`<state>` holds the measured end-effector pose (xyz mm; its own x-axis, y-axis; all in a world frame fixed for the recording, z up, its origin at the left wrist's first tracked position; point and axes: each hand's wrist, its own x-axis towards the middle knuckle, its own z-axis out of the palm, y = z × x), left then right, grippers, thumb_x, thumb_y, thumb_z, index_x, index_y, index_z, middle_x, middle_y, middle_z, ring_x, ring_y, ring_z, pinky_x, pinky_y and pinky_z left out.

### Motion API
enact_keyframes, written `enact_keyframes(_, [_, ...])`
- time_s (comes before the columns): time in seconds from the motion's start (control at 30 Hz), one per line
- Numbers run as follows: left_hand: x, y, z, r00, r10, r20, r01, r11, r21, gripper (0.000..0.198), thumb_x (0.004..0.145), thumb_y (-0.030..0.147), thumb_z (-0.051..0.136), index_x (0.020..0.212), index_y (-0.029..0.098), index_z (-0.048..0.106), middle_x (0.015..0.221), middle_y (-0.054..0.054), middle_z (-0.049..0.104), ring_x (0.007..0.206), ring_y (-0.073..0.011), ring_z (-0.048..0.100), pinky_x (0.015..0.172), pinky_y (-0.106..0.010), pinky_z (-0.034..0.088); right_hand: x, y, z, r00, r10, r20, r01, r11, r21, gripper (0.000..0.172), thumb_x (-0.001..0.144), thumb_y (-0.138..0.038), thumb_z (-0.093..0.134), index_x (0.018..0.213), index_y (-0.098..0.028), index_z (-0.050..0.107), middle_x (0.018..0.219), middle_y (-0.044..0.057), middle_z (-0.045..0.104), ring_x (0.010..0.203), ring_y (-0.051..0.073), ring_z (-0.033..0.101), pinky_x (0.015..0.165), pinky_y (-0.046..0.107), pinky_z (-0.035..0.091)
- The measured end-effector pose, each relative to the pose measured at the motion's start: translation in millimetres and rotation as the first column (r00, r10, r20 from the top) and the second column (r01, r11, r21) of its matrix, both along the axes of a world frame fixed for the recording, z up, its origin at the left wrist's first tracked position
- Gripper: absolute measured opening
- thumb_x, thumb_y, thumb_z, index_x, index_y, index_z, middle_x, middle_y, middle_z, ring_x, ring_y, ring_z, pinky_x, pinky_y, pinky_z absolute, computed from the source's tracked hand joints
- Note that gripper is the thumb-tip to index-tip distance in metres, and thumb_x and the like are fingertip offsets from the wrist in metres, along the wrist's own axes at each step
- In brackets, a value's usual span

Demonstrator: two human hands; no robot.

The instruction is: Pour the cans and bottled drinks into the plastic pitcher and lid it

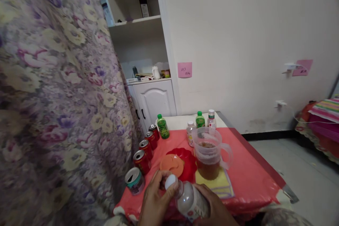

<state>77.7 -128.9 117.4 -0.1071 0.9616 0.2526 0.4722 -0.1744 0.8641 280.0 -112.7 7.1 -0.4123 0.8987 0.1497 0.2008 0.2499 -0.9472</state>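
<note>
A clear plastic bottle [189,199] with a white cap [171,181] is tilted to the left above the front of the table. My right hand [217,208] wraps round its body from the right. The fingers of my left hand [156,197] pinch the white cap at the bottle's neck. Just beyond my hands, an orange lid [172,165] rests on a red scalloped plate [189,160]. To the right stands a clear plastic pitcher [208,162] with brown liquid and some froth inside, on a yellow cloth [224,183].
Several cans line the table's left side, such as a red can [142,161] and a grey-green can [134,181]. A green-capped bottle [163,127] stands behind them. Beyond the pitcher are a white-capped bottle [190,132] and two more bottles. A floral curtain [66,95] hangs at left.
</note>
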Motion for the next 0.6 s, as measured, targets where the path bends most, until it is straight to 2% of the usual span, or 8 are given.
enact_keyframes(0.17, [-2, -2, 0.7, 0.996, -0.076, 0.037, 0.077, 0.997, -0.022, 0.038, 0.070, 0.052, 0.074, 0.091, 0.020, 0.074, 0.087, -0.006, 0.074, 0.081, -0.0241, 0.064, 0.075, -0.033, 0.050, -1, -1, -1.0, 1.000, -0.002, -0.027, 0.001, 1.000, -0.031, 0.094, 0.050, -0.040, 0.087, 0.139, -0.023, 0.060, 0.140, 0.014, 0.063, 0.130, 0.040, 0.054, 0.113, 0.050, 0.038])
enact_keyframes(0.4, [0, -3, -3.3, 0.997, -0.069, 0.029, 0.070, 0.996, -0.047, 0.043, 0.069, 0.051, 0.076, 0.097, 0.019, 0.075, 0.094, -0.009, 0.075, 0.087, -0.0268, 0.065, 0.079, -0.036, 0.051, -2, 2, -9.6, 0.999, 0.020, -0.045, -0.021, 0.999, -0.026, 0.105, 0.047, -0.053, 0.089, 0.142, -0.021, 0.057, 0.143, 0.016, 0.061, 0.132, 0.042, 0.052, 0.114, 0.052, 0.036])
enact_keyframes(0.6, [-3, -2, -3.4, 0.989, -0.130, 0.065, 0.135, 0.987, -0.084, 0.038, 0.068, 0.046, 0.076, 0.095, 0.020, 0.077, 0.096, -0.008, 0.074, 0.093, -0.0287, 0.066, 0.084, -0.037, 0.050, 2, -1, -8.3, 0.998, 0.019, -0.063, -0.021, 0.999, -0.034, 0.100, 0.051, -0.053, 0.088, 0.141, -0.021, 0.059, 0.144, 0.017, 0.060, 0.133, 0.042, 0.052, 0.116, 0.054, 0.035])
